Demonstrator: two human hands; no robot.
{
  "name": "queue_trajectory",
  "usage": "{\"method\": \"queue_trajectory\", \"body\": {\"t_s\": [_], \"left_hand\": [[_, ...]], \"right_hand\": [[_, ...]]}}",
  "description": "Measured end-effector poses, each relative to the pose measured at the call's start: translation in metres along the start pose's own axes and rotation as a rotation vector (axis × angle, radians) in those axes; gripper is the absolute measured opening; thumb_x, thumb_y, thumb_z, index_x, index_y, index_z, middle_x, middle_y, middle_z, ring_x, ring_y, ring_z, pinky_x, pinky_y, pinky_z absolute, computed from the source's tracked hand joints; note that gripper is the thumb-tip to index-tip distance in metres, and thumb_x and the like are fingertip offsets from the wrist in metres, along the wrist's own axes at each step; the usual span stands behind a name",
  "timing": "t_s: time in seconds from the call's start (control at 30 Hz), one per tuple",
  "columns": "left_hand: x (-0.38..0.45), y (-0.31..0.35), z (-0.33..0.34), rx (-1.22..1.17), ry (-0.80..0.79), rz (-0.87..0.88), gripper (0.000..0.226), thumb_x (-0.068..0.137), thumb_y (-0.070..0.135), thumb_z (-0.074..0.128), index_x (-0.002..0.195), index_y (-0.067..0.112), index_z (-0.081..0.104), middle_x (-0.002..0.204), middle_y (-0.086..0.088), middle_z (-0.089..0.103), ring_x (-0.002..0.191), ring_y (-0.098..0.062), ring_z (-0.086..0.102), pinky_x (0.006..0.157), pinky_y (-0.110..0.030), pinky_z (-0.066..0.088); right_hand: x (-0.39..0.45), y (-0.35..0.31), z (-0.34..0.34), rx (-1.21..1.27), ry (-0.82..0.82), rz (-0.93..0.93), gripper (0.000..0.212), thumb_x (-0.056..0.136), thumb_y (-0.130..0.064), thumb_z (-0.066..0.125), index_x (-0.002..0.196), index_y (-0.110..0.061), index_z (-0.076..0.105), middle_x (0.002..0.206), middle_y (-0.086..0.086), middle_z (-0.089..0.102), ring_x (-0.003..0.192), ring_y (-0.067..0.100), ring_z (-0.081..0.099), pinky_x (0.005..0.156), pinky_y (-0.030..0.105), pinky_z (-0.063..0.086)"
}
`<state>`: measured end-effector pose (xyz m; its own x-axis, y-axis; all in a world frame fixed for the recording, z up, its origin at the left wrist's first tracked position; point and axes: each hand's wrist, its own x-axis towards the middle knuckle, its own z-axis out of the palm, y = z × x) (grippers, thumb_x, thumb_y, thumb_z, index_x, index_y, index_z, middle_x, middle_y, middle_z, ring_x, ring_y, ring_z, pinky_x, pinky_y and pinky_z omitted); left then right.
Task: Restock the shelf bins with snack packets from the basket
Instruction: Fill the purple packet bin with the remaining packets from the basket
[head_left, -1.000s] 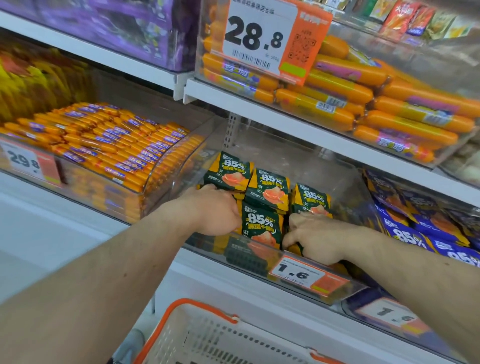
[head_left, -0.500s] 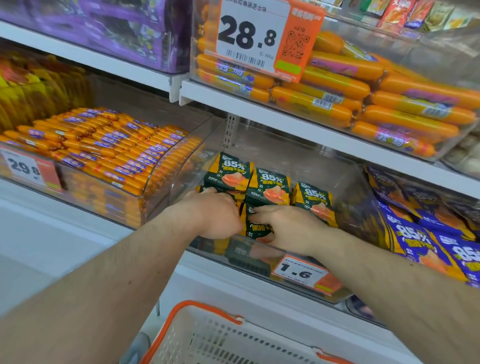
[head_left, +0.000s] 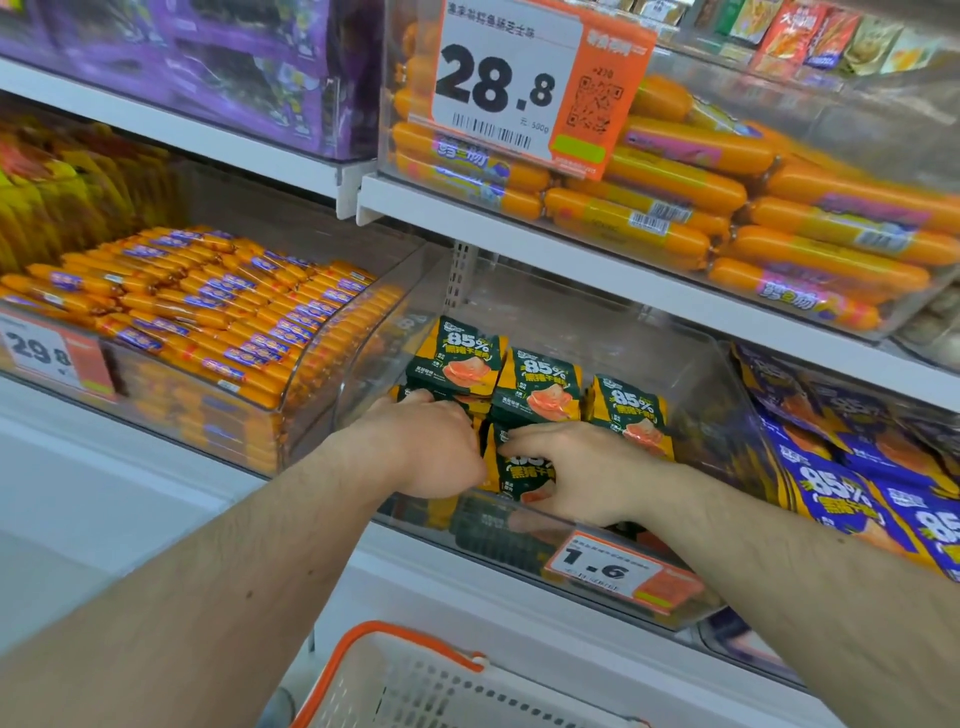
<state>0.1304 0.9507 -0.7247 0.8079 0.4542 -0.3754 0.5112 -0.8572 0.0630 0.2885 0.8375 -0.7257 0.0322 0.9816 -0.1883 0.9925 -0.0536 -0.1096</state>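
Note:
Green and orange snack packets marked 85% (head_left: 540, 382) stand in rows inside a clear shelf bin (head_left: 691, 364). Both my hands reach over the bin's front wall. My left hand (head_left: 431, 449) curls over the packets at the front left, its fingertips on a packet's top edge. My right hand (head_left: 587, 473) grips the front middle packet (head_left: 519, 475), with fingers across the packet's top and the thumb lower on its face. The white basket with an orange rim (head_left: 395, 639) sits below at the bottom edge; what it holds is out of sight.
A price tag reading 1.6 (head_left: 608, 571) hangs on the bin's front. A bin of orange sausages (head_left: 208, 322) stands to the left and blue 85% packets (head_left: 841, 483) to the right. The white shelf above (head_left: 519, 234) carries large orange sausages and overhangs the bin.
My right hand moved left from the bin's front right onto the front middle packet and opened out of a fist. My left hand stayed on the left packets.

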Motion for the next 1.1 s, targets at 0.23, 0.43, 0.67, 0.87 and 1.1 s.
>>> {"method": "queue_trajectory", "body": {"t_s": [0.23, 0.43, 0.67, 0.87, 1.1], "left_hand": [[-0.011, 0.004, -0.006, -0.176, 0.106, -0.053, 0.037, 0.091, 0.038, 0.039, 0.120, 0.035, 0.061, 0.146, 0.001, 0.040, 0.137, -0.028, 0.028, 0.110, -0.053, 0.025], [0.033, 0.001, -0.038, -0.216, 0.373, -0.126, 0.056, 0.096, 0.037, 0.044, 0.148, 0.022, 0.033, 0.157, -0.004, 0.024, 0.143, -0.030, 0.021, 0.111, -0.050, 0.026], [0.087, -0.019, -0.040, -0.136, 0.220, -0.169, 0.071, 0.100, 0.050, 0.031, 0.156, 0.018, 0.003, 0.163, -0.008, -0.010, 0.150, -0.029, -0.011, 0.121, -0.048, 0.004], [0.097, -0.021, -0.024, -0.168, 0.129, -0.162, 0.077, 0.098, 0.059, 0.031, 0.157, 0.023, -0.003, 0.163, 0.000, -0.017, 0.149, -0.023, -0.015, 0.121, -0.045, 0.002], [0.080, -0.016, -0.037, -0.165, 0.251, -0.113, 0.069, 0.100, 0.051, 0.031, 0.157, 0.017, 0.010, 0.163, -0.007, -0.014, 0.149, -0.026, -0.014, 0.122, -0.045, -0.003]], "right_hand": [[0.023, 0.008, -0.005, 0.096, 0.220, 0.144, 0.062, 0.082, -0.062, 0.063, 0.134, -0.030, 0.056, 0.138, -0.011, 0.052, 0.130, 0.016, 0.046, 0.104, 0.038, 0.043], [0.073, 0.030, -0.008, -0.009, 0.074, 0.421, 0.068, 0.099, -0.056, 0.038, 0.156, -0.025, 0.019, 0.165, 0.002, 0.007, 0.150, 0.026, 0.012, 0.121, 0.045, 0.017], [0.069, 0.047, -0.011, 0.098, 0.197, 0.571, 0.052, 0.103, -0.047, 0.027, 0.149, -0.024, 0.034, 0.156, 0.009, 0.033, 0.141, 0.029, 0.034, 0.114, 0.043, 0.032], [0.039, 0.078, 0.001, 0.117, 0.093, 0.806, 0.054, 0.106, -0.034, 0.018, 0.153, -0.010, 0.026, 0.162, 0.013, 0.020, 0.148, 0.029, 0.020, 0.120, 0.038, 0.019], [0.028, -0.003, -0.017, -0.006, 0.231, 0.563, 0.033, 0.098, -0.043, 0.041, 0.117, -0.024, 0.060, 0.113, 0.006, 0.065, 0.105, 0.029, 0.061, 0.085, 0.035, 0.051]]}}
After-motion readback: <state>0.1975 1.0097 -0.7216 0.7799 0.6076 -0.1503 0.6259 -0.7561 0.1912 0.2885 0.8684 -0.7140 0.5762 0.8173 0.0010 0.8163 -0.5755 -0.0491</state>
